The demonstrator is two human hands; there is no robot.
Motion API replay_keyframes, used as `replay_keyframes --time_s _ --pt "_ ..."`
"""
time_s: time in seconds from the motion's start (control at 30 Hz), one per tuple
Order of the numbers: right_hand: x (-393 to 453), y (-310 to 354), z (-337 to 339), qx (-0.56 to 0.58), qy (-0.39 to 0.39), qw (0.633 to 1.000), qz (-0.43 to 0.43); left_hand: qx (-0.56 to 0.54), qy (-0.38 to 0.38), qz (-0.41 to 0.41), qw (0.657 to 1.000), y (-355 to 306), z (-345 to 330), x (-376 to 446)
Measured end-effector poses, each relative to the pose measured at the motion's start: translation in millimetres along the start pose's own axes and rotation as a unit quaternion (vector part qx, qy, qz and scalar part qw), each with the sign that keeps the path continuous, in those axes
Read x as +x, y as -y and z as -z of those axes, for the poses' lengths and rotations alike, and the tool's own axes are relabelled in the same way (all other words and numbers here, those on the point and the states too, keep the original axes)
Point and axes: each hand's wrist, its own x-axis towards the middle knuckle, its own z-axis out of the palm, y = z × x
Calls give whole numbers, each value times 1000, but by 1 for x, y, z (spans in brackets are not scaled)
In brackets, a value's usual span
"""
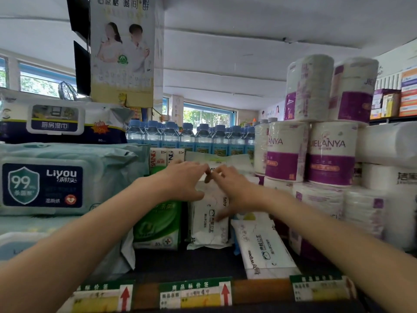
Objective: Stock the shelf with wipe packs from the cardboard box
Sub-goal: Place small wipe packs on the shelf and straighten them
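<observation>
1. Centre frame, on the dark shelf (pixel 180 263): white wipe pack (pixel 208 222) stands upright, just right of a green wipe pack (pixel 158 224).
2. Left hand (pixel 182 181) on the white pack's top left, fingers extended, thumb curled against its face.
3. Right hand (pixel 232 188) on its top right, fingers spread, thumb pressed on its front.
4. Fingertips of both hands nearly meet above the pack.
5. Second white pack (pixel 264 247) lies flat lower right, just beside.
6. Toilet roll packs (pixel 316 150) stacked right; water bottles (pixel 191 136) behind.
7. Price labels (pixel 194 294) along bottom edge.
</observation>
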Motion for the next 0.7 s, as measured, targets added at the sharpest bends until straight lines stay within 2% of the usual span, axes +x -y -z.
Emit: replay_keyframes --time_s 0.1,0.2,0.23,0.27,0.4,0.53,0.63,0.7 --pt "-15 -21 36 19 49 998 -40 15 15 4 1000 -10 0 0" --pt "-34 -22 41 20 268 961 -71 11 36 1 999 -22 -6 6" --pt "-39 -20 36 5 320 944 -81 16 48 -2 999 -26 -10 8" --pt "-43 -18 29 -8 339 937 -89 25 59 -7 998 -31 -15 9" --pt "-53 -19 18 3 304 949 -82 73 67 -18 995 -43 -34 17" --pt "-59 -26 23 39 304 947 -96 64 77 -3 995 -43 -42 22" --pt "-49 -32 22 -17 191 979 -64 32 66 -9 997 -39 -40 22" --pt "-40 -36 17 -56 165 983 -52 0 52 -9 999 -39 -38 21"
